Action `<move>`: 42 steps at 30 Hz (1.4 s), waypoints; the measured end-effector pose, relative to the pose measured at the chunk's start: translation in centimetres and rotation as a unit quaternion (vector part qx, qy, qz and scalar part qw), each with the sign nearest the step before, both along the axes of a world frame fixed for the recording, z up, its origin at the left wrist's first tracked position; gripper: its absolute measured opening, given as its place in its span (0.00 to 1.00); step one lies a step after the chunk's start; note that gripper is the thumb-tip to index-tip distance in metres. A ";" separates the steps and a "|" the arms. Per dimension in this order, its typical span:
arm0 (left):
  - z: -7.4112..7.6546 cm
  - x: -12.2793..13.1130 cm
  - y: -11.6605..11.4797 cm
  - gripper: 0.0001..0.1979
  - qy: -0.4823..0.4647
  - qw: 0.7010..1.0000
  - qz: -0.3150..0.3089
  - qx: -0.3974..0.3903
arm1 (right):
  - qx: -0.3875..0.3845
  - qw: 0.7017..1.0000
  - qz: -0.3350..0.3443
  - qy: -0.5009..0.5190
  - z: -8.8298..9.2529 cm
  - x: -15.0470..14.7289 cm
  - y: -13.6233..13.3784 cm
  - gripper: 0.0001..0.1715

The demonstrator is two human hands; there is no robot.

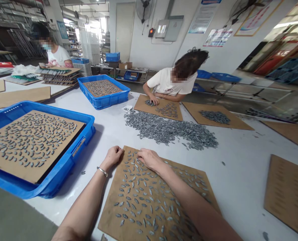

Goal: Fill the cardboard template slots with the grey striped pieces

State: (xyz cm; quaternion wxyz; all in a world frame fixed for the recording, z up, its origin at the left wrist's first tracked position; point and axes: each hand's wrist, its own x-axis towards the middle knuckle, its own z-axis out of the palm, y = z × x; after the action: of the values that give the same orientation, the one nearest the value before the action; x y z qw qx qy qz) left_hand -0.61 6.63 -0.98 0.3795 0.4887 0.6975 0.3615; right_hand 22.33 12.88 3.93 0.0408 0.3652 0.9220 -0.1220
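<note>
A brown board [108, 219] lies in front of me, covered with spaced-out small grey leaf-shaped pieces [151, 209]. My left hand [115, 155], a bracelet on its wrist, is closed at the far left corner of this board, its fingertips against the edge. Over the far part of the board, my right hand [149, 159] points its curled fingers down at a small grey piece, pinched at the fingertips. My right forearm hides some of the pieces. Beyond the board a large heap of the same grey pieces [169, 129] is spread on the white table [239, 160].
At left stands a blue crate [85, 117] holding a filled board; another blue crate [106, 103] is farther back. Across the table a person [174, 78] handles pieces on a board [145, 107]. More boards lie at right [287, 194]. Another person [58, 55] sits far left.
</note>
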 end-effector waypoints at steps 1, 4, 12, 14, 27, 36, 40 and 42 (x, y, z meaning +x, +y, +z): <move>0.0 0.0 0.0 0.15 -0.001 1.000 0.001 0.001 | -0.004 1.000 -0.001 -0.010 0.1 -0.3 0.0 0.12; -0.1 0.0 0.0 0.15 0.003 1.000 0.003 0.005 | -0.012 0.999 -0.006 -0.032 0.3 -0.9 0.2 0.11; 0.0 0.1 0.1 0.15 0.004 1.000 0.000 0.003 | -0.015 1.000 -0.022 -0.012 -0.4 -1.3 0.3 0.10; -0.1 0.0 0.1 0.15 0.002 1.000 0.002 0.003 | -0.020 0.999 -0.040 0.016 0.0 -0.7 0.9 0.10; 0.1 -0.4 0.5 0.16 -0.033 0.999 -0.001 -0.019 | 0.049 0.947 -0.308 -0.074 -0.9 4.8 8.4 0.24; 0.5 -0.8 0.8 0.18 -0.039 0.999 -0.005 -0.021 | 0.058 0.954 -0.282 -0.087 -1.0 4.6 9.4 0.23; 0.7 -0.8 0.9 0.19 -0.048 0.999 -0.002 -0.022 | 0.065 0.958 -0.263 -0.096 -0.9 5.3 9.2 0.25; 1.0 -0.8 0.9 0.19 -0.046 0.999 -0.004 -0.020 | 0.071 0.960 -0.255 -0.096 -0.9 5.7 8.9 0.24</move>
State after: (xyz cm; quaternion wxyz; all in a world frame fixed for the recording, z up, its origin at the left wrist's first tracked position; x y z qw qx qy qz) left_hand -1.37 7.53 -0.03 0.4221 0.4666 0.6846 0.3679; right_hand 28.02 21.78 3.07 0.0705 0.6002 0.7963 -0.0270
